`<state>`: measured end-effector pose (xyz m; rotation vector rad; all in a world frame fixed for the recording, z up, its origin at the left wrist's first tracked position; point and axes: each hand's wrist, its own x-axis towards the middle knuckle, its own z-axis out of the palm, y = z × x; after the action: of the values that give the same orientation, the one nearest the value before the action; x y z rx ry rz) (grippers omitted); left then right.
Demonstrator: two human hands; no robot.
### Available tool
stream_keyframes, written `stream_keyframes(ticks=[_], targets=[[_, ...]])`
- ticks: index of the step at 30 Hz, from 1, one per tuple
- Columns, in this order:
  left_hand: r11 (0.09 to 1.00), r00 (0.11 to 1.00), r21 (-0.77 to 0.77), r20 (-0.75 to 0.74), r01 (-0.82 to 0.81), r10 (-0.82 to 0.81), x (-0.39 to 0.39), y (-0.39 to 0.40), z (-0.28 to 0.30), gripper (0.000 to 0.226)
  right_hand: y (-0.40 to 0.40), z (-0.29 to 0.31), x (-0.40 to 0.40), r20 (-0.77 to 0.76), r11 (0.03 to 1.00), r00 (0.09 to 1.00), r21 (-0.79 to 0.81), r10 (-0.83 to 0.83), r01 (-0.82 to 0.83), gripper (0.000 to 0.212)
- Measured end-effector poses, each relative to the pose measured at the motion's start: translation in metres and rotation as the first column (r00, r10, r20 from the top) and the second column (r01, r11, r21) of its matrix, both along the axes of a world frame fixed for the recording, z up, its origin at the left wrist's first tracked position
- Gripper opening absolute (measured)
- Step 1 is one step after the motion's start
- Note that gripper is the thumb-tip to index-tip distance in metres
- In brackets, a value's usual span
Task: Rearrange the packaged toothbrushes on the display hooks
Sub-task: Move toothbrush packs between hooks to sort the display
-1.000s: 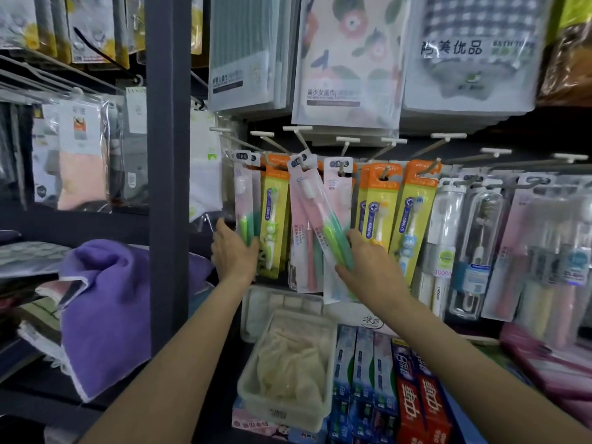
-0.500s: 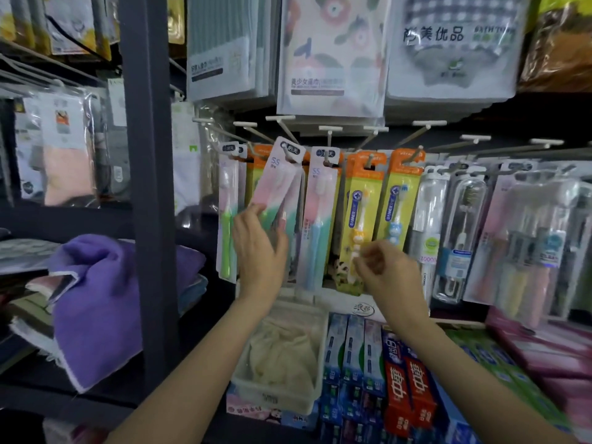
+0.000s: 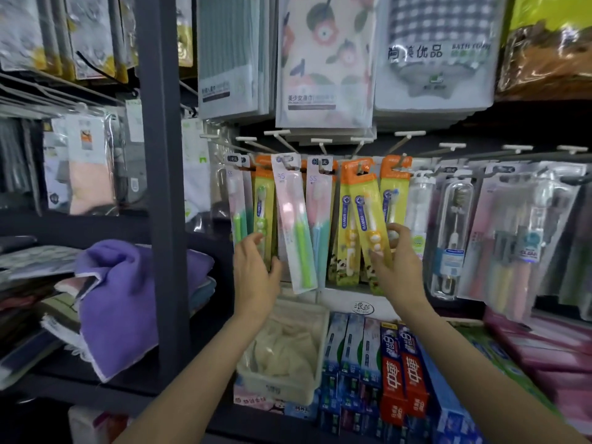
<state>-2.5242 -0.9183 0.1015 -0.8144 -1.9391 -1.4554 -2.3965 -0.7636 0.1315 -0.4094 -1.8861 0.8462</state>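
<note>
Packaged toothbrushes hang in a row on white display hooks [image 3: 278,133]. A pink pack with a green-handled toothbrush [image 3: 293,225] hangs tilted from its hook, its lower end swung right. My left hand [image 3: 256,277] is just left of it with fingers relaxed, fingertips near a yellow pack with an orange top [image 3: 264,216], holding nothing. My right hand [image 3: 400,267] pinches the lower part of a tilted yellow children's toothbrush pack [image 3: 368,213] that hangs among other yellow packs.
Clear-cased toothbrushes [image 3: 451,235] hang to the right. Towel packs [image 3: 323,59] hang above the hooks. Below stand a white basket [image 3: 282,389] and toothpaste boxes [image 3: 403,363]. A dark shelf post [image 3: 160,187] and a purple towel [image 3: 121,299] are at the left.
My left hand has let go of the pink pack, which now hangs from its hook. My right hand has risen and taken hold of the tilted yellow pack.
</note>
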Motion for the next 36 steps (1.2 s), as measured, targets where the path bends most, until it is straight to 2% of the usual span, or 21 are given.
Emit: stream_keyframes(ticks=[4, 8, 9, 11, 14, 19, 21, 25, 27, 32, 36], targets=[[0.998, 0.997, 0.033, 0.047, 0.056, -0.057, -0.002, 0.008, 0.016, 0.049, 0.013, 0.013, 0.025, 0.111, 0.975, 0.994, 0.220, -0.022, -0.003, 0.051], [0.995, 0.994, 0.040, 0.054, 0.090, -0.092, -0.005, 0.025, 0.035, 0.058, 0.017, 0.027, 0.040, 0.476, 0.867, 0.865, 0.487, -0.159, -0.109, 0.052], [0.996, 0.995, 0.035, 0.059, 0.079, -0.081, -0.008, 0.029, 0.039, 0.060, 0.017, 0.028, 0.042, 0.489, 0.855, 0.855, 0.506, -0.174, -0.115, 0.053], [0.999, 0.996, 0.006, 0.080, 0.035, -0.035, -0.014, 0.036, 0.046, 0.062, 0.013, 0.033, 0.045, 0.416, 0.852, 0.895, 0.516, -0.161, -0.087, 0.053], [0.999, 0.991, -0.041, 0.130, -0.014, 0.019, -0.019, 0.045, 0.053, 0.057, 0.001, 0.039, 0.039, 0.389, 0.786, 0.901, 0.610, -0.189, -0.099, 0.055], [0.997, 0.981, -0.033, 0.181, -0.063, 0.068, -0.018, 0.054, 0.052, 0.059, -0.013, 0.032, 0.021, 0.376, 0.605, 0.806, 0.796, -0.457, -0.028, 0.058], [0.995, 0.975, -0.022, 0.201, -0.095, 0.098, -0.019, 0.055, 0.051, 0.058, -0.018, 0.027, 0.019, 0.373, 0.577, 0.765, 0.816, -0.525, -0.002, 0.061], [0.987, 0.963, -0.050, 0.218, -0.153, 0.161, -0.018, 0.057, 0.048, 0.050, -0.026, 0.024, 0.018, 0.403, 0.575, 0.717, 0.818, -0.569, -0.004, 0.060], [0.984, 0.959, -0.065, 0.219, -0.168, 0.178, -0.015, 0.059, 0.047, 0.055, -0.029, 0.022, 0.013, 0.428, 0.597, 0.708, 0.802, -0.562, -0.010, 0.055], [0.973, 0.955, -0.119, 0.200, -0.197, 0.218, -0.011, 0.063, 0.045, 0.074, -0.028, 0.017, -0.005, 0.468, 0.671, 0.741, 0.741, -0.482, -0.031, 0.045], [0.976, 0.953, -0.127, 0.223, -0.178, 0.203, -0.010, 0.060, 0.045, 0.066, -0.022, 0.012, -0.011, 0.488, 0.739, 0.781, 0.672, -0.391, -0.050, 0.046]])
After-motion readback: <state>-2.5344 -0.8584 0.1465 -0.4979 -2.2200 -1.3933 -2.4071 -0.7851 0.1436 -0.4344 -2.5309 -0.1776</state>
